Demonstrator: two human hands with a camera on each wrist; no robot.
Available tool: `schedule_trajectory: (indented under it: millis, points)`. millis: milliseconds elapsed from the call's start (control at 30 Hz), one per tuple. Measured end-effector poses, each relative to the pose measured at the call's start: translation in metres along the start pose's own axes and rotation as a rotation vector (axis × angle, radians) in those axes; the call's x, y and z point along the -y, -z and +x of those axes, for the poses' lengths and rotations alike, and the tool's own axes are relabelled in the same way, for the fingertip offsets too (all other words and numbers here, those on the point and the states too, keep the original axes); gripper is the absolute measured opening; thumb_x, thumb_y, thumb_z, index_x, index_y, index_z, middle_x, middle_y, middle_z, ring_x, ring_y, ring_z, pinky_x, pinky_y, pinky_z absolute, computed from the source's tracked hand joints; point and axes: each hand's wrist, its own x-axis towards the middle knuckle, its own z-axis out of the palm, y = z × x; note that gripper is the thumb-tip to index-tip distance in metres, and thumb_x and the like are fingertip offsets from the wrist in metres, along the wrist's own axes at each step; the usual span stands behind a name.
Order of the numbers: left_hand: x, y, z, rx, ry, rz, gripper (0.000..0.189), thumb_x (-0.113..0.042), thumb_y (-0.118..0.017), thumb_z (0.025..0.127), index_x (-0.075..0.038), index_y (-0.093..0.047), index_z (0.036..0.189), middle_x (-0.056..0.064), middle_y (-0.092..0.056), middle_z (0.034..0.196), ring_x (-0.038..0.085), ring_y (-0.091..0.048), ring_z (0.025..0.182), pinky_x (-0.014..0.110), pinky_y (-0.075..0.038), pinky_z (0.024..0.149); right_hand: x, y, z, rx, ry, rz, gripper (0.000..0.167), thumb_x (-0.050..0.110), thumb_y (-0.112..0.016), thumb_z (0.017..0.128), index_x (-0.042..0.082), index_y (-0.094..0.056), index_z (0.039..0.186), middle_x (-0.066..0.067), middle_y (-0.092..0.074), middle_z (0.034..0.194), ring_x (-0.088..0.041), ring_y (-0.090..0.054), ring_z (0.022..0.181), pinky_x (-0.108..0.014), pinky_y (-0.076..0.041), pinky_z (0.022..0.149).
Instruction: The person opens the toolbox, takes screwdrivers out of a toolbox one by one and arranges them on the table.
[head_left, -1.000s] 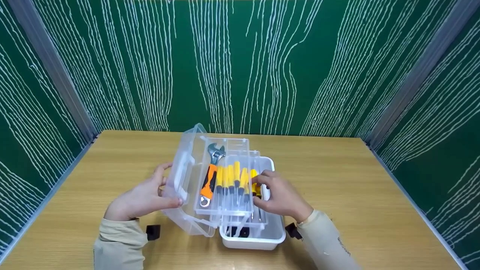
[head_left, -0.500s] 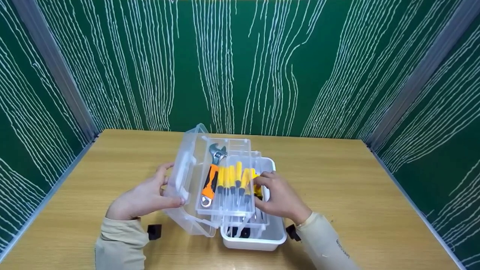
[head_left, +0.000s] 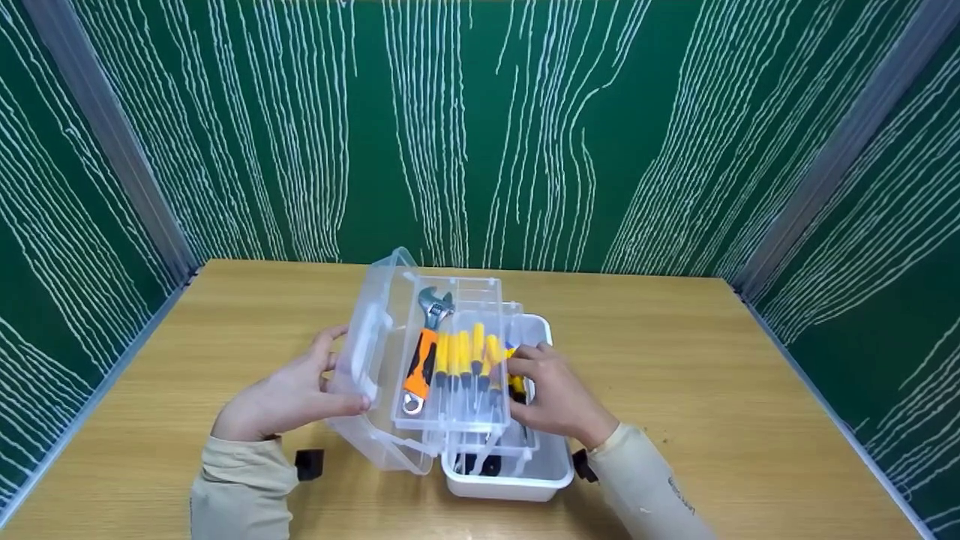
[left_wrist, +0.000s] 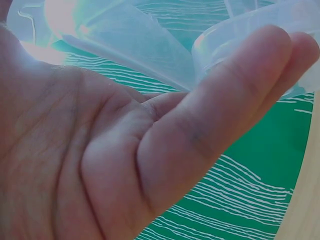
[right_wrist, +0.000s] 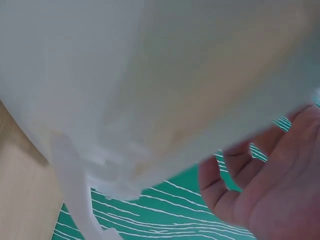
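Pinching the clear toolbox lid (head_left: 367, 341) by its edge, the left hand (head_left: 289, 401) keeps to one side, while the right hand (head_left: 559, 394) dips beside the yellow-handled screwdrivers (head_left: 517, 381) in the lower tray (head_left: 517, 452); whether it grasps one is hidden. These should feel light and stiff, perhaps slippery, so are best held mid-handle; the lid probably flexes.

On my head feed, the surface (head_left: 750, 420) looks evenly lit, softly shadowed; left-wrist glare whitens the clear toolbox lid (left_wrist: 132, 42) behind the left fingers (left_wrist: 215, 115); the right-wrist view blurs the white toolbox base (right_wrist: 70, 75) above the right fingers (right_wrist: 212, 187).
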Motion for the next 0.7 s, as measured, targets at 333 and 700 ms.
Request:
schedule_trajectory:
  millis: [333, 700]
  points:
    - [0.0, 0.0, 0.001, -0.003, 0.003, 0.002, 0.109, -0.034, -0.079, 0.077, -0.021, -0.002, 0.153, 0.018, -0.032, 0.153, 0.037, -0.045, 0.128, 0.06, -0.041, 0.102, -0.004, 0.0, 0.0, -0.105, -0.02, 0.068, 0.029, 0.028, -0.079, 0.074, 0.02, -0.072, 0.101, 0.011, -0.066, 0.092, -0.013, -0.048, 0.092, -0.036, -0.042, 0.085]
    - [0.002, 0.002, 0.001, 0.01, -0.013, -0.027, 0.108, -0.033, -0.078, 0.078, -0.02, -0.002, 0.152, 0.019, -0.033, 0.153, 0.037, -0.044, 0.129, 0.059, -0.042, 0.102, -0.004, 0.016, -0.001, -0.121, -0.062, 0.244, 0.025, 0.022, -0.077, 0.077, 0.028, -0.069, 0.1, 0.015, -0.067, 0.096, -0.017, -0.054, 0.093, -0.038, -0.047, 0.082]
